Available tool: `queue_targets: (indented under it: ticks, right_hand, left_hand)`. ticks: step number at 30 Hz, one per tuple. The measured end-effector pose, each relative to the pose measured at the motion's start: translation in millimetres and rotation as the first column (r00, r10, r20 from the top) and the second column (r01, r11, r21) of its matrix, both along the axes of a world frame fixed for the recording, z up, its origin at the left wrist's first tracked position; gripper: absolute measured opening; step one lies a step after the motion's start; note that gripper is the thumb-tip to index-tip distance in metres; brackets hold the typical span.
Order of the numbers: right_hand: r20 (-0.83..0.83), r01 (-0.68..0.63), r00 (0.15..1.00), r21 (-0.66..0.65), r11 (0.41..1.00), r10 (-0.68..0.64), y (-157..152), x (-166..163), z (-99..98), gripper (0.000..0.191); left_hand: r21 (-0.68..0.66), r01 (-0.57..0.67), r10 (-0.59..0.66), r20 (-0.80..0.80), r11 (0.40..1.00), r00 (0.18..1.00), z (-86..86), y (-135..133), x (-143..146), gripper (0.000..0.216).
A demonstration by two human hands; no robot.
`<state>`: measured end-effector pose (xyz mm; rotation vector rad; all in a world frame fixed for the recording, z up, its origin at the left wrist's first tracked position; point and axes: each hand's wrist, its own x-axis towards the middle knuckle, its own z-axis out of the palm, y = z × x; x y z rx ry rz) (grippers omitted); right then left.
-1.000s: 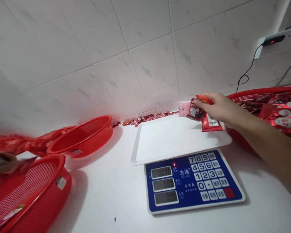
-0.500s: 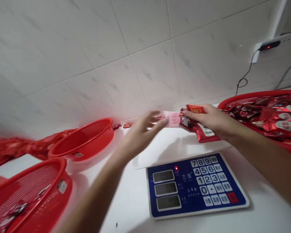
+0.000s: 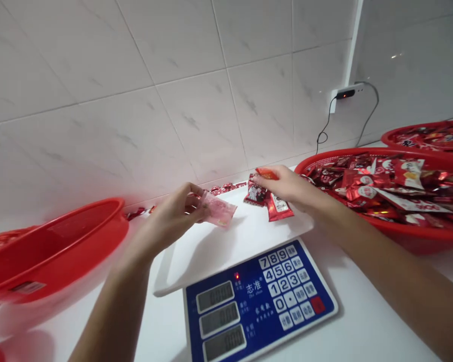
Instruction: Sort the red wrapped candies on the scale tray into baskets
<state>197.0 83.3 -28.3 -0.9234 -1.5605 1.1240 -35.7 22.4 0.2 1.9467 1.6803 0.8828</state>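
Observation:
Pinched in the fingers of my left hand (image 3: 168,218) is a pink, see-through wrapped packet (image 3: 219,209), held over the white pan (image 3: 200,251) of a digital scale (image 3: 254,286). My right hand (image 3: 285,187) grips several red snack packets (image 3: 279,207), one dark red with white print and one with an orange corner. They hang above the pan's right part, apart from the pink packet. Part of the bunch is hidden behind my fingers. The scale has a blue keypad panel, three grey displays and a lit red light.
A red basket (image 3: 403,236) heaped with red packets stands at the right, with another filled basket (image 3: 388,137) behind it. A red basket (image 3: 98,241) is at the left. Small wrapped sweets (image 3: 226,189) lie along the tiled wall, below a plugged-in cable (image 3: 329,118).
My hands have moved apart, and the pink packet is now away from the right hand's bunch, in my left fingers. The view has swung right, showing more of the filled baskets.

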Motion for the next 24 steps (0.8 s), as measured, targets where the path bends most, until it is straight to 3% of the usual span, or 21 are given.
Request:
queue_targets:
  ticks: [3, 6, 9, 13, 18, 24]
  right_hand:
    - [-0.073, 0.010, 0.997, 0.004, 1.000, -0.009, 3.0, 6.0, 0.6, 0.016]
    - [-0.096, -0.022, 0.995, 0.010, 1.000, 0.022, -2.6, 5.5, 3.1, 0.019]
    - [-0.141, -0.065, 0.987, 0.053, 0.997, 0.072, -16.0, -3.3, 6.5, 0.019]
    - [-0.129, -0.050, 0.989, 0.198, 0.979, 0.077, -33.9, -15.2, 11.5, 0.018]
    - [-0.047, -0.083, 0.994, 0.230, 0.970, 0.096, -43.2, -14.2, 16.8, 0.019]
    - [-0.048, -0.142, 0.987, 0.154, 0.978, 0.151, -39.3, -10.3, 16.0, 0.018]
  left_hand:
    - [-0.011, -0.041, 0.040, -0.083, 0.999, 0.996, 1.1, 1.1, -6.1, 0.042]
    - [0.178, -0.110, 0.127, -0.086, 0.978, 0.988, 6.5, -3.8, -2.9, 0.041]
    - [0.225, -0.002, -0.008, 0.043, 0.974, 0.999, 13.0, -17.5, 12.9, 0.042]
    - [0.167, 0.195, -0.224, 0.176, 0.966, 0.959, 10.5, -34.6, 44.9, 0.037]
    - [0.192, 0.177, -0.231, 0.309, 0.965, 0.923, -3.1, -31.8, 59.8, 0.026]
    - [0.232, 0.150, -0.201, 0.215, 0.961, 0.956, -3.2, -27.0, 54.0, 0.023]
